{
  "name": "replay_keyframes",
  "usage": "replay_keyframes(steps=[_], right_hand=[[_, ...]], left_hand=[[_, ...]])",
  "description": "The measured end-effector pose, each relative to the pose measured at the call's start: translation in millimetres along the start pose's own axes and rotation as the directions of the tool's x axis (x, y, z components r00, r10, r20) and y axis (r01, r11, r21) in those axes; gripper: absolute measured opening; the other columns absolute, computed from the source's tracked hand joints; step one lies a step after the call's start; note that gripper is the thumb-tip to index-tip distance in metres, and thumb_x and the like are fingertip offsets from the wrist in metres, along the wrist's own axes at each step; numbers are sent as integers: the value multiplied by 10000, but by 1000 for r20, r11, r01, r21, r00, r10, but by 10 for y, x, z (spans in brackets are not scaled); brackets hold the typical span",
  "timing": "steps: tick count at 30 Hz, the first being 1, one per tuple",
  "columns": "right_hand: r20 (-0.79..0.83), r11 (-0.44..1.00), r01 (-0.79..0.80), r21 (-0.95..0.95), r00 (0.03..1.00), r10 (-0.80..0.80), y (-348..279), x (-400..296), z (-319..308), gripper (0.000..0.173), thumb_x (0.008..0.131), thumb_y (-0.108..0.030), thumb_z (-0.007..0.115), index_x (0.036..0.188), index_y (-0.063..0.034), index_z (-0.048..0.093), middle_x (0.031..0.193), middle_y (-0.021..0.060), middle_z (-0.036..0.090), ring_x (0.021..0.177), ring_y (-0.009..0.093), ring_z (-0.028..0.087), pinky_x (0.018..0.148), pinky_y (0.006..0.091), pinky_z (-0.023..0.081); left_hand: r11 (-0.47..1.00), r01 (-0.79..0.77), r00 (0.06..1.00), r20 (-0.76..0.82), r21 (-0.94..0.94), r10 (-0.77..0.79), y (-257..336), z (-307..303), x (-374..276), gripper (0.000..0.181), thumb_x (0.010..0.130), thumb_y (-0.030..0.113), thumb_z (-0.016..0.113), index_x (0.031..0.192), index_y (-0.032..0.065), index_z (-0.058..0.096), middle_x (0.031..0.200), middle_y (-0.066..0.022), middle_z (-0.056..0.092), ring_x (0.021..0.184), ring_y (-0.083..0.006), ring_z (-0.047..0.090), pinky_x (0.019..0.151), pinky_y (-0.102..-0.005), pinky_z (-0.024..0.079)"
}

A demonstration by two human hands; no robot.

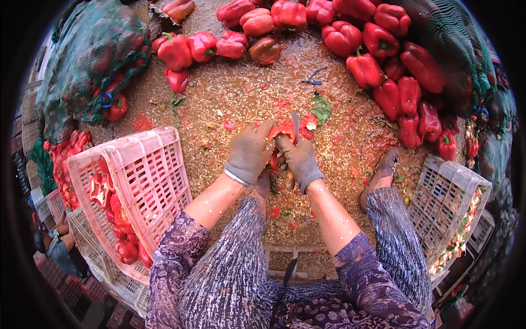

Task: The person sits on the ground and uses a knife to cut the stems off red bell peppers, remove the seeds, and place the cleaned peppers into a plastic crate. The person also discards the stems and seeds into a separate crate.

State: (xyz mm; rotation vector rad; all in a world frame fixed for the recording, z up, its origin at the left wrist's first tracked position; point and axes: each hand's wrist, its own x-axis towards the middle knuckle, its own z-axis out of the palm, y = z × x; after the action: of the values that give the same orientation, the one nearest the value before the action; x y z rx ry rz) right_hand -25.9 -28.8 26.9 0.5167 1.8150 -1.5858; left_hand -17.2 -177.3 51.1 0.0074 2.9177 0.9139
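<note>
My left hand (249,150), in a dirty grey glove, grips a red bell pepper (283,130) that is cut open at its near end. My right hand (299,158), gloved alike, is closed around a knife (295,123), its curved blade pointing away from me beside the pepper. The knife's handle is mostly hidden in the fist. Both hands meet over the wet floor, which is strewn with pale seeds. Just beyond them lie a pepper core with pale flesh (310,121) and a green leaf (321,109).
A pink plastic crate (152,172) with opened red peppers (120,218) stands at left. On the right, a pale crate (444,201) holds pepper scraps (464,242). Whole red peppers (363,70) and green mesh sacks (94,61) lie beyond. A person (61,246) is at far left.
</note>
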Motion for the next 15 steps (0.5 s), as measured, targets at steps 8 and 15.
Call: replay_keyframes(steps=[8, 15], right_hand=[[180, 999, 31, 13, 983, -33, -137, -177, -99, 327, 934, -249, 587, 1152, -7, 613, 699, 63, 636, 581, 117, 581, 516, 296, 483], [182, 975, 63, 215, 978, -104, -404, -301, -214, 468, 977, -225, 497, 1412, -59, 458, 776, 61, 648, 511, 90, 527, 420, 256, 436]], left_hand=[[967, 235, 971, 69, -99, -229, -204, -111, 25, 319, 853, 140, 695, 1160, 56, 660, 941, -205, 701, 879, -359, 697, 743, -405, 545], [902, 305, 951, 56, -304, -303, -82, -276, 5, 253, 864, 245, 685, 1051, 74, 682, 889, -208, 686, 827, -391, 676, 695, -449, 530]])
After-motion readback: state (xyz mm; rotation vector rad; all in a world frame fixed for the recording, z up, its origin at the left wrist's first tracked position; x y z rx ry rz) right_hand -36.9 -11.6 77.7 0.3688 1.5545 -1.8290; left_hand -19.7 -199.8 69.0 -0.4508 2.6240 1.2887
